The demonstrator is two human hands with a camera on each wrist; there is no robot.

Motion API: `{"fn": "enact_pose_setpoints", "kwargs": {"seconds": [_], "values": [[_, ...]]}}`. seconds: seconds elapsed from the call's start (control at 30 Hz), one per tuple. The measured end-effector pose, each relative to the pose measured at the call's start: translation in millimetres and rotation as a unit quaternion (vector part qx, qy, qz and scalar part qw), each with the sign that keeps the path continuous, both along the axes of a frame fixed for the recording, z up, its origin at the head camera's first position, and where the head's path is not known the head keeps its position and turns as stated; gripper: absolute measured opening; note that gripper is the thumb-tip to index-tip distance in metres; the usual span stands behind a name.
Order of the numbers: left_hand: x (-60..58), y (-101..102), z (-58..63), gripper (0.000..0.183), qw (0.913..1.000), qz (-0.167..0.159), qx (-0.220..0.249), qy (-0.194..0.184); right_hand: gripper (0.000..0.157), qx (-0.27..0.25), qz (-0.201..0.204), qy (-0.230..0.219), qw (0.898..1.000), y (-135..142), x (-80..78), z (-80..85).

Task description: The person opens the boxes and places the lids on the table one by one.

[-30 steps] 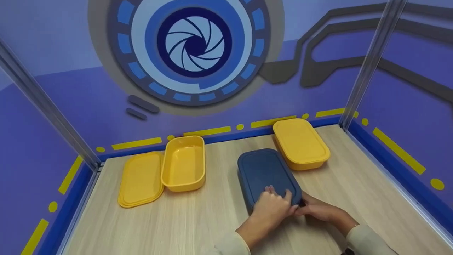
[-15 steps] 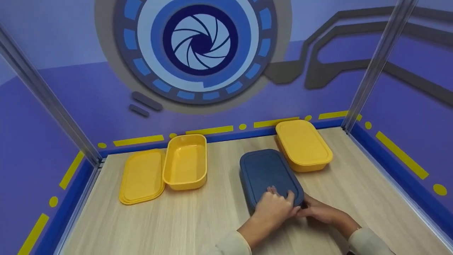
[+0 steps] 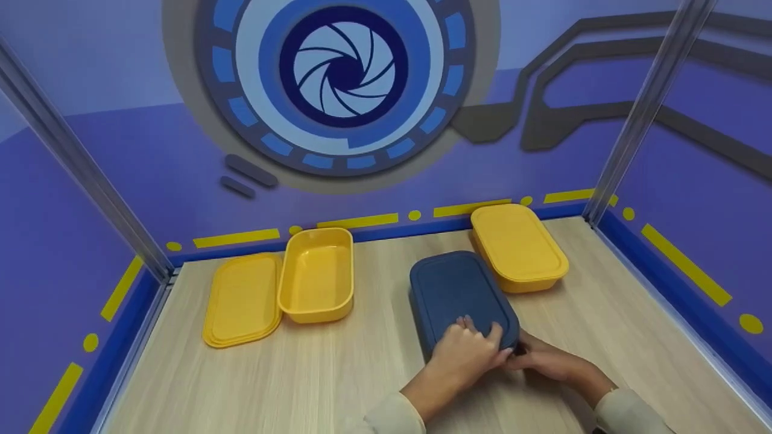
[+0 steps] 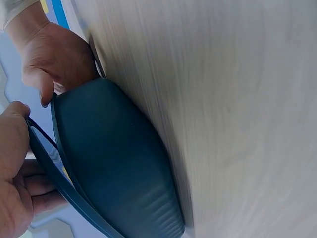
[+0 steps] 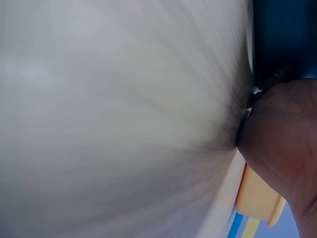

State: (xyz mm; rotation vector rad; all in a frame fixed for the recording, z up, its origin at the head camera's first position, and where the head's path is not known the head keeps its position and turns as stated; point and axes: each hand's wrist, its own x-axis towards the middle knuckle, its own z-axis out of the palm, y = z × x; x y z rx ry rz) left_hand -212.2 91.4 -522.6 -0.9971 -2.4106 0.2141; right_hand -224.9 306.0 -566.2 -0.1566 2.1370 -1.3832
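Observation:
A dark blue lunch box (image 4: 114, 148) with a matching lid (image 3: 455, 283) stands right of centre on the table. My left hand (image 3: 461, 355) holds the lid at its near right corner, fingers over the top and thumb at the edge. The left wrist view shows a gap between the lid's near edge and the box rim. At the box's near right corner, my right hand (image 3: 549, 361) grips the box, its thumb (image 4: 42, 87) by the rim. Its other fingers are mostly hidden behind the box wall.
A lidded yellow box (image 3: 518, 244) stands just behind the blue one, to the right. Toward the left are an uncovered yellow box (image 3: 316, 316) and a yellow lid (image 3: 244, 298) lying beside it. Printed panels (image 3: 120, 175) wall in the wooden table (image 3: 289, 386).
The head view has shifted slightly. Both hands stay at the blue box's near right corner, with hardly any movement.

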Motion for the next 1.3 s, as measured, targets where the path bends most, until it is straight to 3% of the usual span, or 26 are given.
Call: {"fn": "enact_pose_setpoints", "kwargs": {"seconds": [0.2,0.47,0.9,1.07,1.3], "values": [[1.8,-4,5.6,0.051,0.9998,0.005,0.006,-0.018,0.11,0.034,-0.014,-0.011,0.999,-2,0.6,1.1],[3.4,-15,15.6,0.053,0.9983,0.011,0.04,0.041,0.109,0.048,-0.007,-0.009,0.999,-2,0.6,3.8],[10.2,-38,24.8,0.049,0.995,0.013,0.083,0.053,0.099,0.022,-0.002,-0.002,1.0,-3,-1.2,2.4],[9.0,-49,27.5,0.048,0.9901,-0.006,0.129,0.055,0.097,0.008,-0.003,0.002,1.0,-3,-1.5,1.3],[5.5,-66,17.6,0.045,0.9738,-0.055,0.216,0.046,0.098,0.001,-0.01,-0.008,1.0,-1,0.5,0.5]]}}
